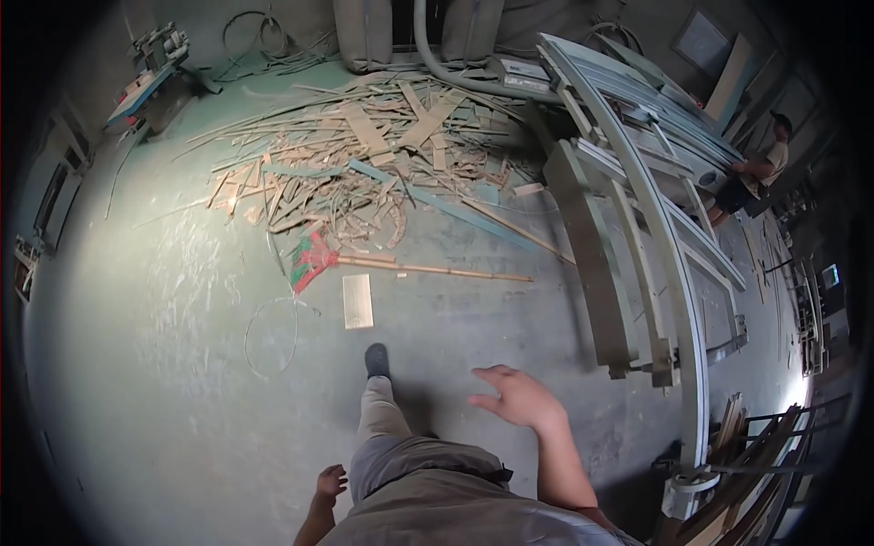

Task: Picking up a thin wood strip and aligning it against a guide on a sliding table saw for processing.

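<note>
My right hand hangs in the air over the floor, thumb and fingers apart, holding nothing. Low by my left side, my left hand has loosely curled fingers with nothing visible in them. Ahead of my shoe lies a small rectangular piece of light board, apart from both hands. Just beyond it a broom with red and green bristles rests on the floor, its long thin handle pointing right.
A large heap of wood offcuts covers the floor ahead. On the right stands a long machine frame, with another person behind it. A wire loop lies left of the board piece. Long planks stand at the lower right.
</note>
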